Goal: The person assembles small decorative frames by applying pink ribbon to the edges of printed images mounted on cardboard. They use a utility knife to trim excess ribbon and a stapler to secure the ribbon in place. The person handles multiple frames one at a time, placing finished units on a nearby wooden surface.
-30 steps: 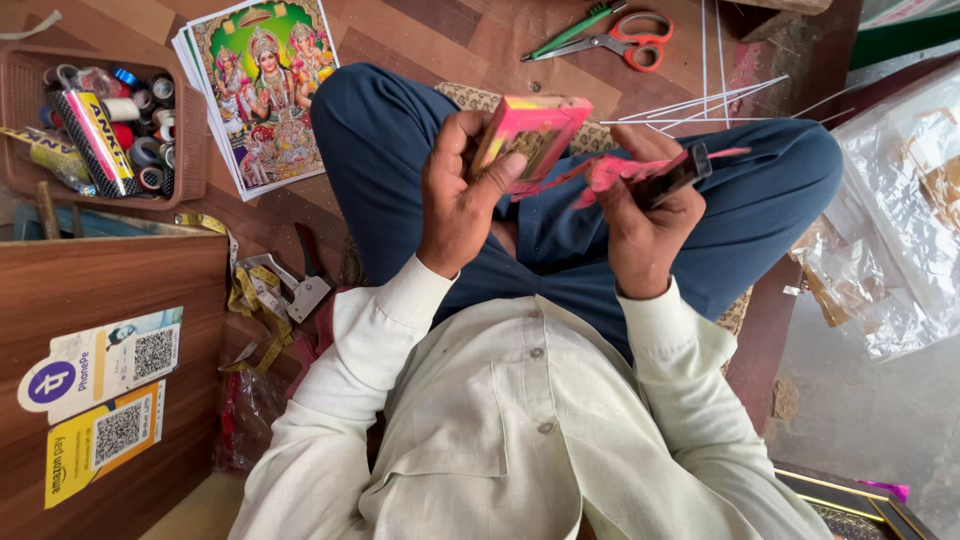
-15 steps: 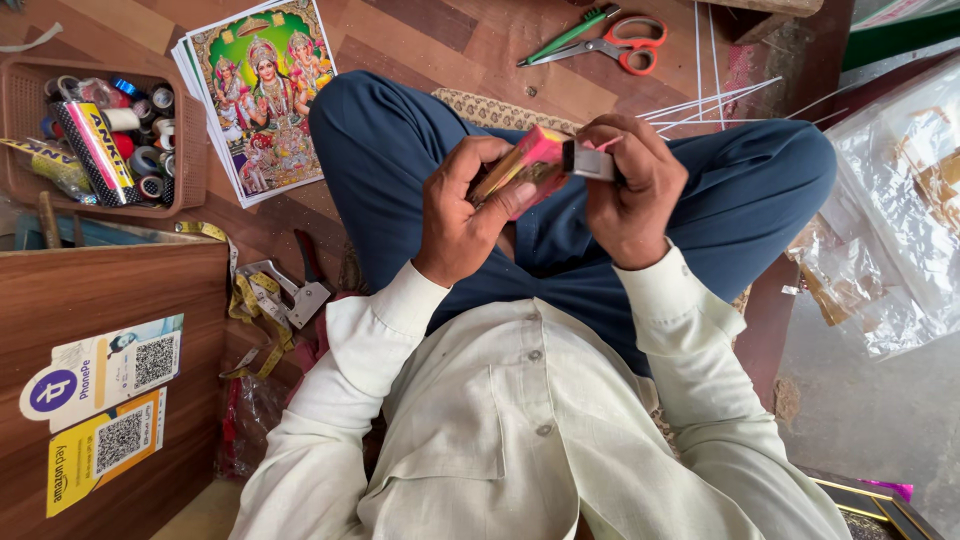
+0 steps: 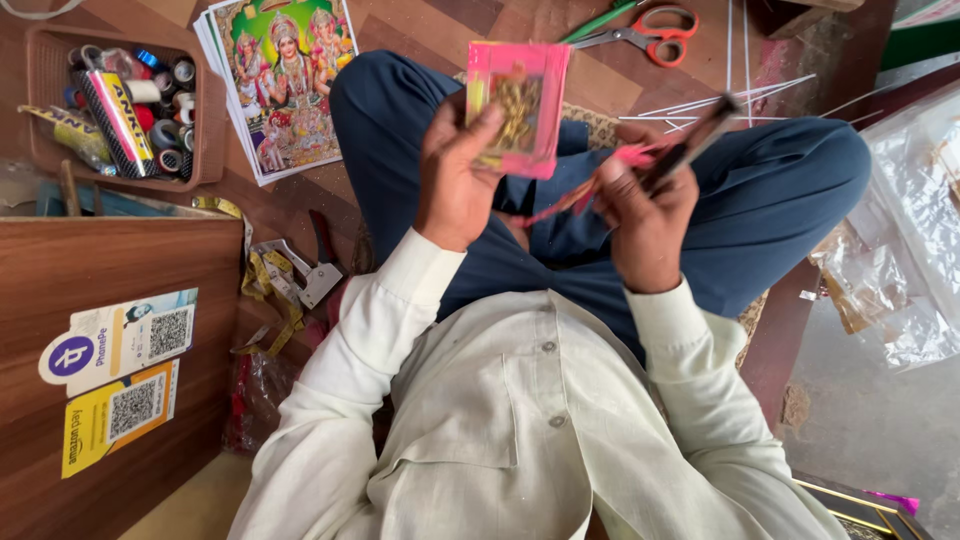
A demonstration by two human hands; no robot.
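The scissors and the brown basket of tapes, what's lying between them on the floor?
In the head view, a stack of colourful pictures lies between basket and scissors.

Glossy plastic packet point(image 3: 518, 105), matt cloth trousers point(image 3: 760, 200), wood-grain floor point(image 3: 440, 25).

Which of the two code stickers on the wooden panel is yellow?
The lower sticker, nearest the panel's bottom edge, is yellow. The upper sticker is white with a purple round badge.
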